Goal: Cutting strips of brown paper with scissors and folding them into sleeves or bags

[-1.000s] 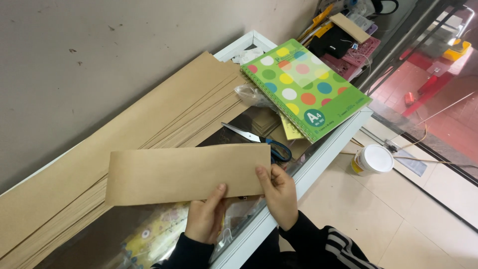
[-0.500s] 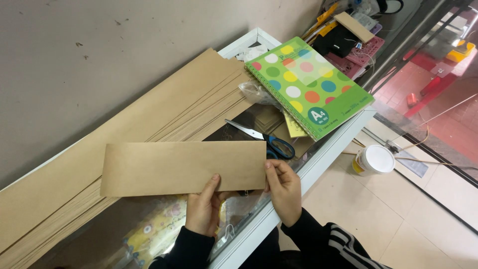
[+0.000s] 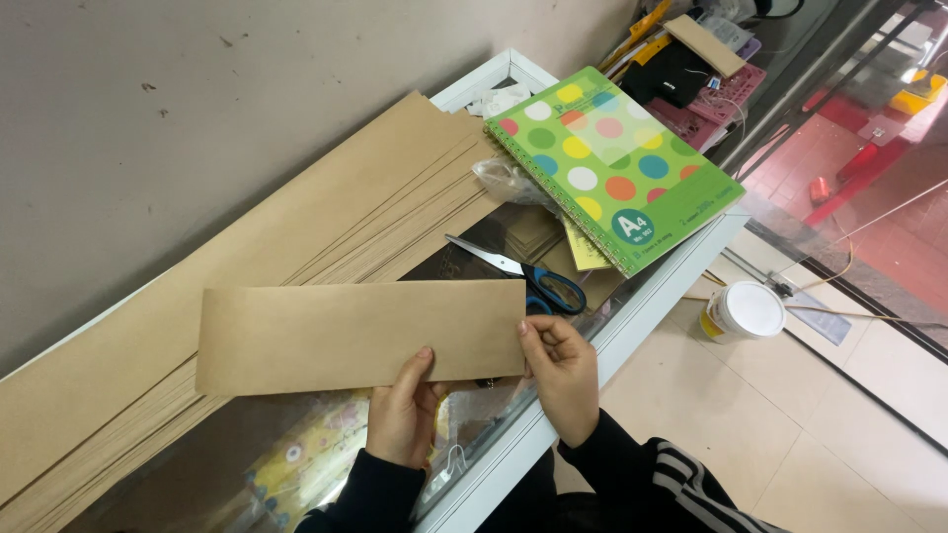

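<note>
Brown kraft paper, cut to a long rectangular strip (image 3: 360, 336), was held level above a glass-topped desk (image 3: 632, 316) by a person in dark sleeves with white stripes. The left hand (image 3: 403, 419) gripped the strip's near edge from below, its thumb pressed on the paper's face, while the right hand (image 3: 561, 370) pinched the strip's right end between thumb and curled fingers. Beneath and to the left of the strip, a stack of large brown paper sheets (image 3: 296, 237) lay along the far side of the desk against a grey wall (image 3: 197, 89). Just right of the strip, a pair of scissors with blue and black handles (image 3: 523, 276) rested on the glass, blades pointing left. Farther right, a green spiral notebook with coloured dots (image 3: 612, 168) lay tilted over some yellow notes (image 3: 585, 252), beside a crumpled clear plastic bag (image 3: 504, 180). A small white lidded tub (image 3: 743, 311) stood on the tiled floor (image 3: 770, 424) to the right, well apart from the hands. Colourful packaging showed dimly through the glass near the left hand.
</note>
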